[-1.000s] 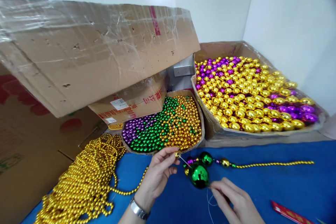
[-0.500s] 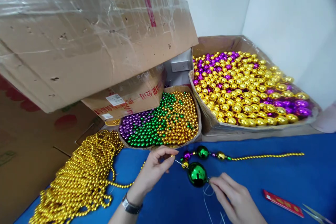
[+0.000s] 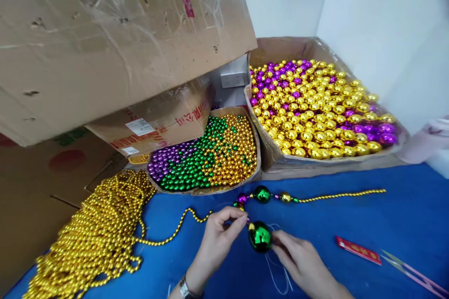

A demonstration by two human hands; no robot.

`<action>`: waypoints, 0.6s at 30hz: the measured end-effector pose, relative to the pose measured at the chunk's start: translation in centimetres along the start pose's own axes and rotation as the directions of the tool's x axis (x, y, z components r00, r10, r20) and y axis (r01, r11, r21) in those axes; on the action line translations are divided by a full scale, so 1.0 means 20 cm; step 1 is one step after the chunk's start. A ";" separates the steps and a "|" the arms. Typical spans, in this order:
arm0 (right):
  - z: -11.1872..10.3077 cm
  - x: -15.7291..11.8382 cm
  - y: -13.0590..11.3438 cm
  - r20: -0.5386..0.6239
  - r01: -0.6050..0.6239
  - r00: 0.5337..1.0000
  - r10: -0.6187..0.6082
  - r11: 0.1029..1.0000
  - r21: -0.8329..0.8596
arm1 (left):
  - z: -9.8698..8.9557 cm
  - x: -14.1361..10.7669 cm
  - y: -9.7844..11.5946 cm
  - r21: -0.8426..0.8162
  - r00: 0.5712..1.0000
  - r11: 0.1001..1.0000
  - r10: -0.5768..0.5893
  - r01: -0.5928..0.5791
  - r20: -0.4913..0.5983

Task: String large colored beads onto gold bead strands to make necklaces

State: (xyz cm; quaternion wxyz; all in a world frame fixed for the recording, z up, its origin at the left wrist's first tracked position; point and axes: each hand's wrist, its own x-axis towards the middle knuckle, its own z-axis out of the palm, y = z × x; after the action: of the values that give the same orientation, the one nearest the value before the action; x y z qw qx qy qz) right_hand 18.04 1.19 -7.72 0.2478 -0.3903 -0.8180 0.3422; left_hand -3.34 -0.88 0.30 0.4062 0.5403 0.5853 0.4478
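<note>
My left hand (image 3: 224,236), with a watch at the wrist, pinches at the strand beside a small purple bead, left of the large green bead (image 3: 260,237). On that bead's right side, the thumb and fingers of my right hand (image 3: 298,254) are closed at its edge; what they hold is hidden. A thin clear string (image 3: 273,271) loops below the bead. Behind my hands the strand runs on through a purple bead (image 3: 242,199), a green bead (image 3: 262,194) and a gold bead (image 3: 285,197) to a thin gold chain (image 3: 343,195).
A heap of gold bead chain (image 3: 94,229) lies at left. Behind stand a box of small beads (image 3: 258,168) and a box of larger gold and purple beads (image 3: 273,164). Large cartons (image 3: 122,46) overhang the left. A red packet (image 3: 358,250) and scissors (image 3: 410,272) lie at right.
My left hand has moved down the strand, closer to the large green bead. The view has shifted, and more of the scissors shows. My right hand keeps its place by the bead.
</note>
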 end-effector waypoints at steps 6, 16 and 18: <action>-0.11 0.04 -0.09 -0.089 0.055 0.995 -0.052 0.998 0.031 | 0.01 -0.02 0.24 0.052 0.971 0.970 0.240 -0.238 -0.022; -0.19 0.10 -0.20 -0.139 0.040 0.990 0.003 0.950 0.308 | 0.25 -0.01 -0.04 0.236 0.888 0.864 0.390 -0.445 0.245; -0.22 0.10 -0.23 -0.104 0.040 0.995 -0.003 0.932 0.360 | 0.34 0.03 -0.17 0.353 0.844 0.777 0.412 -0.522 0.343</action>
State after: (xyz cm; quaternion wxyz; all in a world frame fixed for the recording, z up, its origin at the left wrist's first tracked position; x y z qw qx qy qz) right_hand 17.74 2.27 -1.17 0.3605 -0.3460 -0.7316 0.4638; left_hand 2.20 0.15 -4.70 0.2205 0.7967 0.4608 0.3228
